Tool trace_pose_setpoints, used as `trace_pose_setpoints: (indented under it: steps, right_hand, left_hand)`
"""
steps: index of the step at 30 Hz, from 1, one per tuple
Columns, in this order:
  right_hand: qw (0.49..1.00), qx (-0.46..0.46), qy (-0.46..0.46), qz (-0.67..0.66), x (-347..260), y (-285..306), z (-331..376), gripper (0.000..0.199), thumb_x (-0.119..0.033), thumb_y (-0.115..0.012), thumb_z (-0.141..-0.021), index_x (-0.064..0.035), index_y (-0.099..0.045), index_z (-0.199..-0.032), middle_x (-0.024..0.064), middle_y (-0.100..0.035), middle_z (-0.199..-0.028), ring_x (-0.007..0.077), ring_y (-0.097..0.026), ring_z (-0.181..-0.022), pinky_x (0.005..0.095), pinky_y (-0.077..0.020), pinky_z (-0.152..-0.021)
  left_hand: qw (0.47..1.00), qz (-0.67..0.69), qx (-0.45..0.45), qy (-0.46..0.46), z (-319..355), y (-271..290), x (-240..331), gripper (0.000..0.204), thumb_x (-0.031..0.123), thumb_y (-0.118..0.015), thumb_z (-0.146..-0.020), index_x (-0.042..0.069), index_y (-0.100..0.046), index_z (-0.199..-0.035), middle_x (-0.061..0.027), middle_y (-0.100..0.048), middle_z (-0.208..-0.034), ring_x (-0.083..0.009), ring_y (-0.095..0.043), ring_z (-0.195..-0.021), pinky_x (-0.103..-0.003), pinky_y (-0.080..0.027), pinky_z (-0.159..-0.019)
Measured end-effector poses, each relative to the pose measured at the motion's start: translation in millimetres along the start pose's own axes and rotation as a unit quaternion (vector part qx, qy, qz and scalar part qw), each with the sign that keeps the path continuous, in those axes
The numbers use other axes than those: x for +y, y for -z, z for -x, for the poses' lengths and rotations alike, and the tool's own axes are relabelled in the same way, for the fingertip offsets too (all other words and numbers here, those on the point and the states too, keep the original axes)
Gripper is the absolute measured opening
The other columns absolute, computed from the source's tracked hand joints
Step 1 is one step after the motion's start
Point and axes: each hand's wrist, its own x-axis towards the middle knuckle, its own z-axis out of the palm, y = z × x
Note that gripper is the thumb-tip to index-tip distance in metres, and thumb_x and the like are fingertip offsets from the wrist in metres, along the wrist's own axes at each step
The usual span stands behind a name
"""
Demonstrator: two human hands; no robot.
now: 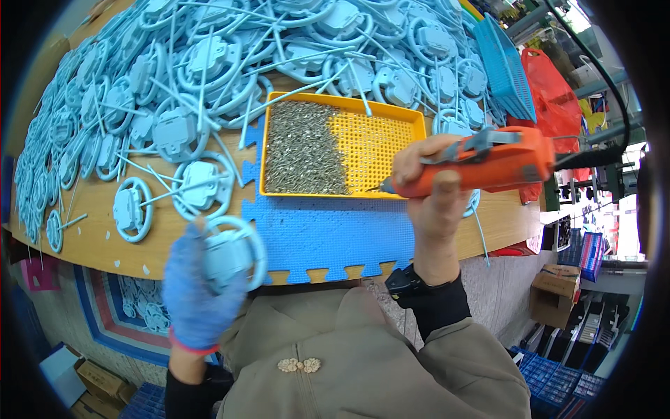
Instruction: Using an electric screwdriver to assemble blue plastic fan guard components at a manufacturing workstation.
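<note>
A great heap of pale blue plastic ring-shaped parts with thin sprue stalks (139,91) covers the wooden table (98,241) to the left of and behind the yellow perforated plastic tray (377,140), which serves here as the landmark. A few of these rings lie loose on bare wood left of the tray's near corner.

Below and to the left of the tray, over the table's near edge, the left hand (192,293), in a blue knitted glove with a red cuff, holds one pale blue plastic ring part with a boxy hub (234,253). The gloved fingers curl around the part's left side, pressed together; the part is blurred.

The tray sits on a blue foam puzzle mat (321,234) that extends from beneath it toward the person. A dense pile of small silver metal screws (303,150) fills the tray's left half; its right half is bare mesh.

At the tray's near right corner, the bare right hand (436,192) wraps its fingers tightly around an orange electric screwdriver (481,164), whose tip points left at the tray's front edge. A black cable (593,157) leads off to the right.

Behind and right of the tray, a blue plastic mesh basket (509,66) leans upright, beside a red plastic bag (555,91).
</note>
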Motion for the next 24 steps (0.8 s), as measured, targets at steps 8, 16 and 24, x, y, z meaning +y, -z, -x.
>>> trace_pose_setpoints:
  steps: [8,16,24]
  right_hand:
    - [0.992,-0.094,0.083,-0.005,-35.6,-56.4,7.7,0.067,-0.071,-0.057,-0.074,-0.0083,-0.050,-0.097,0.0011,-0.049,-0.067,0.0132,-0.049,-0.058,0.0290,-0.0395,-0.053]
    - [0.979,-0.180,-0.029,-0.090,-2.8,-101.7,33.2,0.049,-0.025,-0.082,-0.071,-0.0020,-0.049,-0.100,0.0084,-0.057,-0.074,0.0153,-0.056,-0.065,0.0265,-0.0445,-0.058]
    - [0.982,-0.174,-0.064,0.028,-5.7,-121.4,38.3,0.056,-0.056,-0.067,-0.078,-0.0068,-0.045,-0.093,0.0050,-0.051,-0.065,0.0155,-0.050,-0.056,0.0286,-0.0404,-0.052]
  left_hand:
    - [0.998,0.023,-0.035,-0.041,-11.5,-44.9,14.2,0.086,0.022,-0.083,-0.062,0.002,-0.042,-0.136,-0.0182,-0.059,-0.112,-0.0343,-0.058,-0.098,-0.041,-0.046,-0.086]
    - [0.999,0.043,0.010,-0.031,-9.2,-46.6,9.5,0.074,0.031,-0.076,-0.066,0.006,-0.049,-0.130,-0.0137,-0.061,-0.105,-0.0293,-0.059,-0.086,-0.041,-0.043,-0.079]
    - [0.999,-0.040,-0.010,-0.023,-13.0,-42.9,9.2,0.069,0.035,-0.075,-0.065,0.012,-0.052,-0.126,-0.0057,-0.060,-0.103,-0.0242,-0.054,-0.094,-0.042,-0.037,-0.085]
